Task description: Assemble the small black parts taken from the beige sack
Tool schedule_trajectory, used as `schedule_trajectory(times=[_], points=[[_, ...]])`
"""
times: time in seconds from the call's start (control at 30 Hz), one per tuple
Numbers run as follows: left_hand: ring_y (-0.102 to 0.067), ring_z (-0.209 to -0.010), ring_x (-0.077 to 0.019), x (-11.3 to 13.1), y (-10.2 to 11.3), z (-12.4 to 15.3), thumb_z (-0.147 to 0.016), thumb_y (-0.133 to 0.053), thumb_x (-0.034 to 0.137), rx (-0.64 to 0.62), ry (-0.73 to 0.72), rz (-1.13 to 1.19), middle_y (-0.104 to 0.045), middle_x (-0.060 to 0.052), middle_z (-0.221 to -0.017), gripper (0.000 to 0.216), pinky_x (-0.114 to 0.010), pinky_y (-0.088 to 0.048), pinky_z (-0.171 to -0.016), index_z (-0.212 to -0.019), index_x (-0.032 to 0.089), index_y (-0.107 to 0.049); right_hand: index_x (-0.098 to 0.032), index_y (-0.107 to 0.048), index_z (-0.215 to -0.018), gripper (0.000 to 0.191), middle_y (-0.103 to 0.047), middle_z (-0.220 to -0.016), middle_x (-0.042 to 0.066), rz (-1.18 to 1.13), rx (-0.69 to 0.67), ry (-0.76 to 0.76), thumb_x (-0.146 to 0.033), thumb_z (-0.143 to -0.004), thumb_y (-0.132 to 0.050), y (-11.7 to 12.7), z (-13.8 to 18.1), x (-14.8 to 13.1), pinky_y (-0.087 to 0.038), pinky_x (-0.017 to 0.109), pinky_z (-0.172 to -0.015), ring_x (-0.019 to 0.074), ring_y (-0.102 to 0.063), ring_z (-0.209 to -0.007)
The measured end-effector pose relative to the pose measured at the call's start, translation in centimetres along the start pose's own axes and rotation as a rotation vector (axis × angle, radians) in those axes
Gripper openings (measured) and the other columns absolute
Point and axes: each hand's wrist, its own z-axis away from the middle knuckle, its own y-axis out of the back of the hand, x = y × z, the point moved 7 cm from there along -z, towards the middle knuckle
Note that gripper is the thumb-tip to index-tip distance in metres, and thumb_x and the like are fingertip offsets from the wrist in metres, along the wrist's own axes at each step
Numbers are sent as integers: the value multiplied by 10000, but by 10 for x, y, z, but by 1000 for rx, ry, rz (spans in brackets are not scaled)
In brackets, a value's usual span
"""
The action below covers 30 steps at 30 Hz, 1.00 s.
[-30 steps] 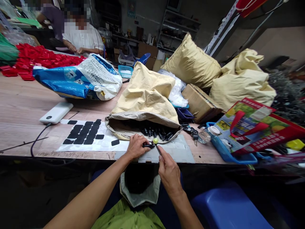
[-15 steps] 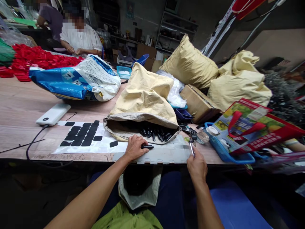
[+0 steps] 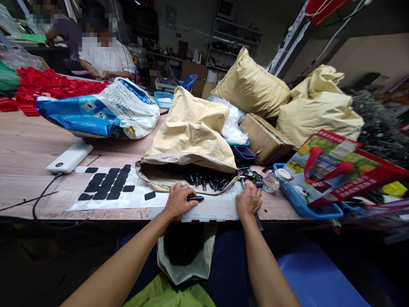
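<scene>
My left hand [image 3: 179,199] is closed on a slim black pen-shaped piece [image 3: 195,198], which lies over the grey board [image 3: 220,207] at the table's front edge. Closed too, my right hand [image 3: 248,200] grips a hand tool with a shiny metal shaft [image 3: 243,184] and a dark handle [image 3: 259,222]; its exact kind is unclear. Behind both hands, a cream sack [image 3: 191,132] lies with its mouth facing me. Similar black pieces [image 3: 204,181] fill that mouth. A second sack [image 3: 187,275], its mouth dark inside, sits open on my lap below the table.
Left are a white sheet with black stickers [image 3: 108,183], a cabled power bank [image 3: 70,157] and a blue-white bag [image 3: 96,113]. Right stand a jar [image 3: 271,182], a blue basket [image 3: 297,202] and a red-trimmed bag [image 3: 338,166]. Beyond are a box [image 3: 265,136] and two people [image 3: 107,59].
My right hand has moved left with the tool, onto the right end of the grey board, and its handle now shows below. My left hand keeps its hold, and the view has shifted slightly.
</scene>
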Motion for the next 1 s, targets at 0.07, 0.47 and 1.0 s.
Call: schedule_trajectory(times=[0.07,0.47,1.0], points=[[-498,-1024,-248,-1,0,-2,-816,-749,397,-13,-4,6,-688,-7,-955,188,-421,-311,-938,-959,276,-727,-145,-635,-1279,393,-577,-1176,196,12,28,10,-159,-954,-415,-1,1,-3,-446,438,-870,319,-521,-1115],[-656,-926,-222,56,-56,123,-1018,-407,435,-335,-90,192,-706,-57,-989,297,-345,-457,-845,-1095,287,-653,-145,-612,-1227,327,-572,-1174,188,20,37,28,-183,-966,-419,-2,0,-2,-437,434,-863,329,-512,-1131],[-616,-1112,-327,-18,70,-18,-953,-421,499,127,362,-256,-694,-168,-1179,476,-410,-466,-911,-1184,167,-673,-146,-600,-1229,320,-570,-1179,180,16,38,33,-186,-959,-432,-4,1,-2,-423,418,-859,334,-513,-1141]])
